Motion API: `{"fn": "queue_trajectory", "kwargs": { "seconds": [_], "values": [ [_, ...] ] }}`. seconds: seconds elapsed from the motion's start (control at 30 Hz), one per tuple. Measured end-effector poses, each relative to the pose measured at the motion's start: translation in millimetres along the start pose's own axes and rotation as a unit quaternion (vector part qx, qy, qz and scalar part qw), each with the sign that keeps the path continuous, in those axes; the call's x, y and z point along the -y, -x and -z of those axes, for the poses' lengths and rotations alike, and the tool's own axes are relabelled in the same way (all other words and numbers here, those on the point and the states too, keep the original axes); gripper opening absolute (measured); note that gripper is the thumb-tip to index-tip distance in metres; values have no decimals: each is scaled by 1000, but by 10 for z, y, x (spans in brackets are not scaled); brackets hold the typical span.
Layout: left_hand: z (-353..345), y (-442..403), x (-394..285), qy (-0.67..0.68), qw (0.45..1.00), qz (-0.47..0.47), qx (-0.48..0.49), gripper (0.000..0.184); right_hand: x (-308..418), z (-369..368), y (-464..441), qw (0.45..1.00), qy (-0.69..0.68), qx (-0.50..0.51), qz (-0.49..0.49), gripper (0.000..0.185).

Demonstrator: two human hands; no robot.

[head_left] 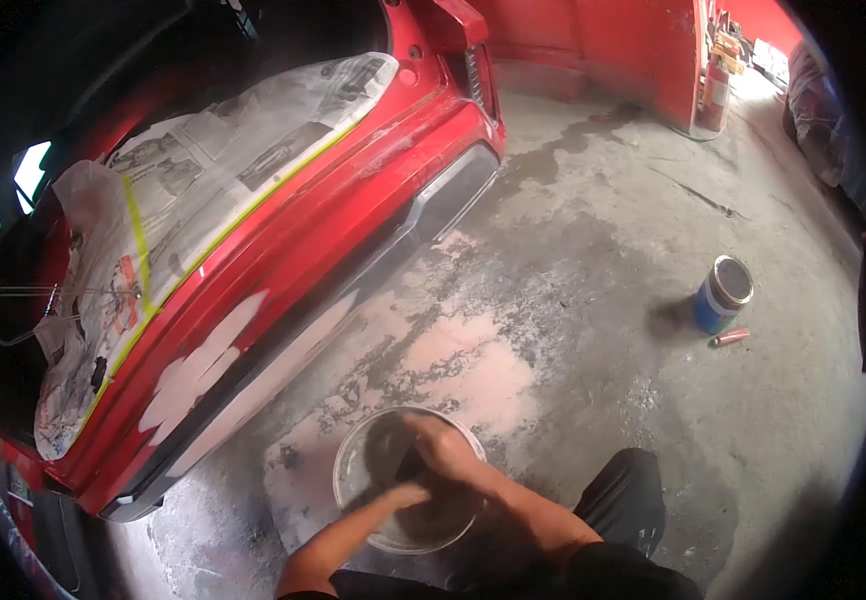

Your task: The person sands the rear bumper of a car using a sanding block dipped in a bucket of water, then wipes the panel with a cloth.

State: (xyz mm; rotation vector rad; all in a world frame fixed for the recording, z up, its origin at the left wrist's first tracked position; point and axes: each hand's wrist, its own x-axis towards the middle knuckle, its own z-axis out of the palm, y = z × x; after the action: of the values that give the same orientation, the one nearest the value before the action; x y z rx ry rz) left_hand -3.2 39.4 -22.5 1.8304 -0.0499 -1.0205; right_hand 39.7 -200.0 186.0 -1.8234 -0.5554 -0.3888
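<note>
Both my hands are over a round, pale-rimmed bucket (343, 480) on the floor between my legs. My right hand (441, 447) is inside the rim, fingers curled round a dark flat piece (411, 466) whose kind I cannot make out. Lower and to the left, my left hand (408, 496) is close to that piece; its fingers are blurred and partly hidden. A red car bumper (333, 235) lies ahead and to the left, with a smooth pale pink patch (198, 375) on its side. Newspaper (203, 150), edged with yellow-green tape (253, 222), covers its upper part.
A blue and white can (721, 298) stands on the concrete floor at the right, a small red cylinder (730, 338) lying beside it. Pink dust (473, 360) covers the floor near the bumper. Farther back is a fire extinguisher (715, 95) by the red wall (593, 45).
</note>
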Motion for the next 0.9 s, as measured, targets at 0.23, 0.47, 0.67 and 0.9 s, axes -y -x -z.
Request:
{"fn": "queue_trajectory", "kwargs": {
  "seconds": [0.23, 0.47, 0.67, 0.9],
  "values": [
    [-587, -70, -445, 99, 985, 136, -46, 41, -112, -200, 119, 974, 184, 131, -12, 52],
    [-761, 1, -833, 164, 974, 153, -36, 40, -51, -121, 50, 969, 187, 158, -14, 49],
    [-839, 238, -1152, 196, 968, 159, -14, 39, -29, -120, 73, 977, 180, 109, -15, 44],
    [-708, 748, -1508, 209, 962, 170, 41, 38, -4, -88, 66, 985, 136, 78, -76, 36]
  ]
}}
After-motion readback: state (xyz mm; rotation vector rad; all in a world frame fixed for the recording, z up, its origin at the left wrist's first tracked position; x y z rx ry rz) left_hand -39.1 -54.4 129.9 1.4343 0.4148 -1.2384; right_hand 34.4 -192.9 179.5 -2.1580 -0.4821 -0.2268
